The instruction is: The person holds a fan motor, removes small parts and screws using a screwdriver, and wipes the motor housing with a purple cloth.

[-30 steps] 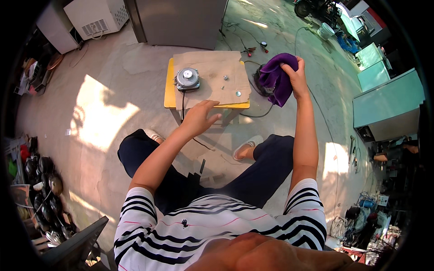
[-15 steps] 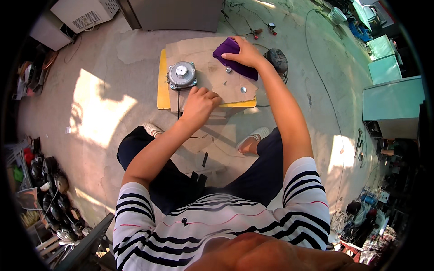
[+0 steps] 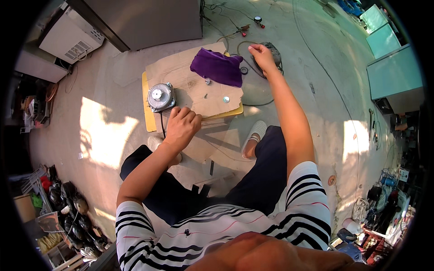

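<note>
At your far left a white vented appliance casing (image 3: 68,38) lies on the concrete floor (image 3: 316,67), beside a tall grey metal cabinet (image 3: 144,20). Nearer you sits a sheet of brown cardboard (image 3: 181,74) laid over a yellow board (image 3: 149,119). On its left edge rests a small grey fan motor (image 3: 159,96), shaft upward, with a black cable (image 3: 162,128) trailing toward you. Your left hand (image 3: 181,126) is curled into a loose fist just beside the motor, knuckles on the cardboard's near edge; you cannot tell whether it grips anything. A round washer (image 3: 226,99) and small screws (image 3: 207,81) lie loose mid-sheet. A crumpled purple cloth (image 3: 217,67) covers the far right corner. Past it, your right hand (image 3: 262,56) is closed on a dark round power tool (image 3: 272,50) sitting on the floor, its cord (image 3: 253,101) looping round. Far right stand pale green cabinets (image 3: 393,74).
</note>
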`<state>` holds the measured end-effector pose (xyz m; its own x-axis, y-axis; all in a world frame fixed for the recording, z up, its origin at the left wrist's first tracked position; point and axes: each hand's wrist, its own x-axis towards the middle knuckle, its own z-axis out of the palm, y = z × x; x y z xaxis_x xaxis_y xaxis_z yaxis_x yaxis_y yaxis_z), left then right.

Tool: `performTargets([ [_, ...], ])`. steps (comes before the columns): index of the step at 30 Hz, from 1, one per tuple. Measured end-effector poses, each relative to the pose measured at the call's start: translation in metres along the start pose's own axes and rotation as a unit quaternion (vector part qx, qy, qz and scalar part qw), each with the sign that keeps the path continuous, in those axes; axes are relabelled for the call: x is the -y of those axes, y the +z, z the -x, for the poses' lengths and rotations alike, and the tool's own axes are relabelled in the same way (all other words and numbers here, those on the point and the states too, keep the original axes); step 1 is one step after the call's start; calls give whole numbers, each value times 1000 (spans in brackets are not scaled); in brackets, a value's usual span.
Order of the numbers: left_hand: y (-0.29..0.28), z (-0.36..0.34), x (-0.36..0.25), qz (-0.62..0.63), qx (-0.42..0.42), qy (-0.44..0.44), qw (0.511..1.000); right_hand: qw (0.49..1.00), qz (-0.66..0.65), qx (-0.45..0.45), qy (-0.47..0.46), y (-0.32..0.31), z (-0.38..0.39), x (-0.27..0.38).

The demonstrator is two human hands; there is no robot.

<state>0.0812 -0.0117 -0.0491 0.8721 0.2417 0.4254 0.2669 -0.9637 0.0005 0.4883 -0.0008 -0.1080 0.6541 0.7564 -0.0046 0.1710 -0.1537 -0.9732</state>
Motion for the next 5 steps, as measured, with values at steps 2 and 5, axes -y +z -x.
performTargets([
  [2,0,10,-1,-17,-8,-9,1000,999,3,-31,30,6,-26,-27],
  [5,10,18,4,-50,14,-9,999,994,55,-24,91,14,-58,-50],
])
